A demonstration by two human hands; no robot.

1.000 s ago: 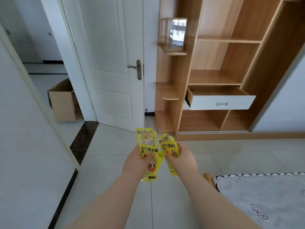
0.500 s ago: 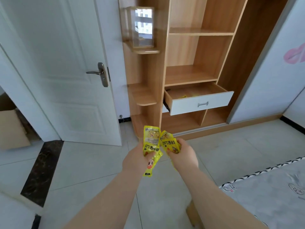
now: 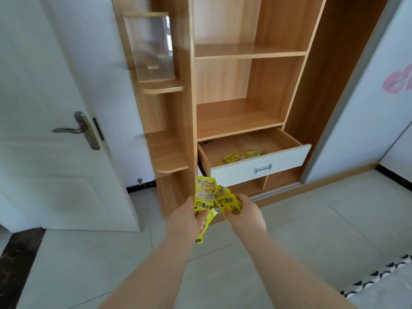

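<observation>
In a tiled bedroom, before an open wooden wardrobe (image 3: 234, 112), a white door (image 3: 55, 166) with a metal lever handle (image 3: 71, 130) is seen at far left. A clear plastic box (image 3: 149, 47) is set on the wardrobe's upper rounded side shelf. At lower centre, a yellow snack packet (image 3: 204, 197) is held upright in the left hand (image 3: 185, 219), with thumb and fingers curled round its lower half. Just beside it, overlapping its right edge, a second yellow packet (image 3: 226, 201) is pinched at a tilt in the right hand (image 3: 247, 216). Both packets are held in the air over the floor (image 3: 312, 230), below and left of a white-fronted drawer (image 3: 260, 169) that is pulled out. More yellow packets (image 3: 242, 155) are seen lying inside it, near the front. A white sliding panel (image 3: 367, 130) bearing a pink sticker (image 3: 399, 82) is shown at right, and a patterned bedspread (image 3: 390, 286) fills the bottom corner.
</observation>
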